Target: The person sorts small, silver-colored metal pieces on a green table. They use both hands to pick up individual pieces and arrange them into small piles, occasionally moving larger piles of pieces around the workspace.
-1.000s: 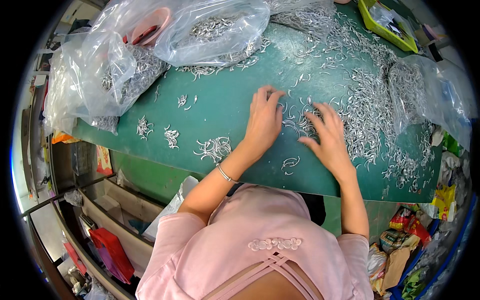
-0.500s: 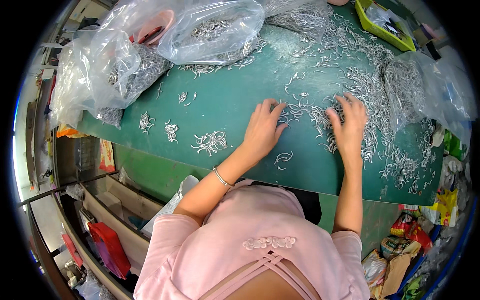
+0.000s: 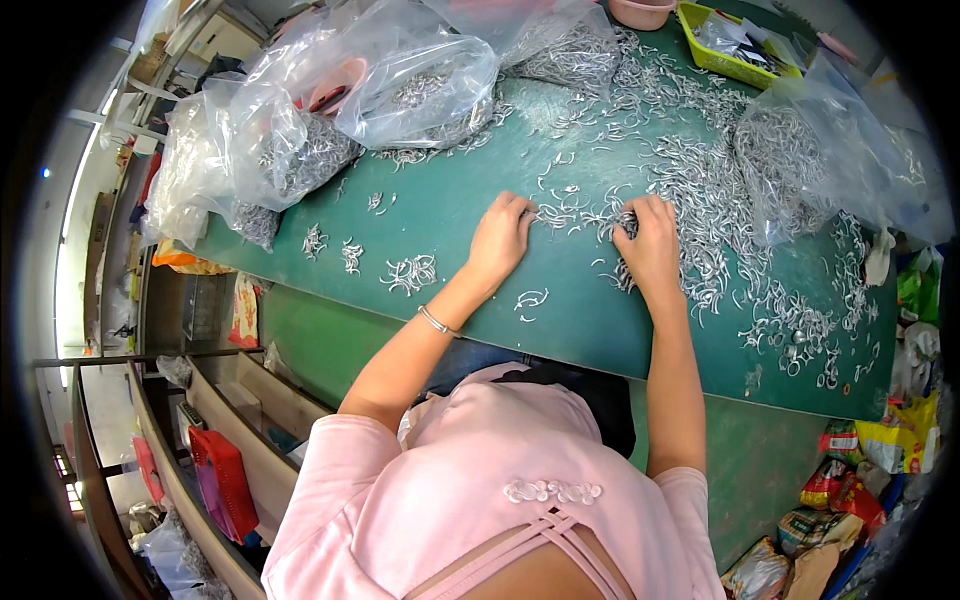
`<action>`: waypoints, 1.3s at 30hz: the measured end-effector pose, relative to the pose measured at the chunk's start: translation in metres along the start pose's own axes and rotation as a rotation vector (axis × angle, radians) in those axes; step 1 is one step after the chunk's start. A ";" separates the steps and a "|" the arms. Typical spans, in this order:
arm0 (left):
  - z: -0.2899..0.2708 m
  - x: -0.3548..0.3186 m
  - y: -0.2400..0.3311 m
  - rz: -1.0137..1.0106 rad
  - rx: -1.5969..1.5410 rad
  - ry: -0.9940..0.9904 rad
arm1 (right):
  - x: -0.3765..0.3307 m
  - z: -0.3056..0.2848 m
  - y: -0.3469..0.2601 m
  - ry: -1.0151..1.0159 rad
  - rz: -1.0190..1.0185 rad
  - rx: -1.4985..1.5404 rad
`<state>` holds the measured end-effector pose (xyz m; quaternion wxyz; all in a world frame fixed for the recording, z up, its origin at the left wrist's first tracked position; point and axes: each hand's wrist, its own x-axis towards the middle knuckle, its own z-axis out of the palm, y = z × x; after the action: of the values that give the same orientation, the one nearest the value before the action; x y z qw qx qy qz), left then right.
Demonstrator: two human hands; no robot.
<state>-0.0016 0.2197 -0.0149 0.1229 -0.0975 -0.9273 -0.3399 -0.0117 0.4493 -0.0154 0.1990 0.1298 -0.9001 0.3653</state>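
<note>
On the far left, below the table edge, one red crate (image 3: 222, 478) is seen on a low shelf. On the green table top (image 3: 570, 320), four clear plastic bags of small silvery metal hooks are counted: one at the left edge (image 3: 235, 165), one beside it holding a pink bowl (image 3: 420, 85), one behind it at the top (image 3: 560, 45), and one at the right (image 3: 820, 160). Between the left bags and the hands, three small separated clusters of hooks (image 3: 410, 272) are laid out in a row; the loose hooks themselves are too many to be counted.

The left hand (image 3: 502, 240) is rested palm down on the table with its fingers loosely curled, and a thin bracelet (image 3: 437, 322) is worn at its wrist. Its fingertips are touching the left fringe of the loose hook pile (image 3: 690, 180); whether anything is pinched under them cannot be told. A single pair of hooks (image 3: 530, 298) lies just beside this hand, nearer the table edge.

The right hand (image 3: 650, 240) is laid on the pile itself, fingers bent and closed over a few hooks at its near side. The bulk of the pile spreads away from this hand to the right and toward the far edge, where one yellow-green tray (image 3: 735, 45) and one pink bowl (image 3: 640, 12) are set.
</note>
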 end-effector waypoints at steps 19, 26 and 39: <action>-0.006 0.000 0.000 -0.416 -0.690 0.045 | -0.002 0.010 0.010 0.130 0.093 0.064; -0.016 0.009 -0.003 -0.484 -0.828 0.036 | -0.004 0.009 0.012 0.081 0.066 0.052; -0.032 0.038 0.011 -0.370 -0.889 -0.297 | 0.001 -0.008 -0.005 0.099 0.243 0.274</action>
<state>-0.0299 0.2104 0.0270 -0.1260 -0.0219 -0.7020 -0.7006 -0.0087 0.4520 -0.0067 0.1778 0.0281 -0.8401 0.5116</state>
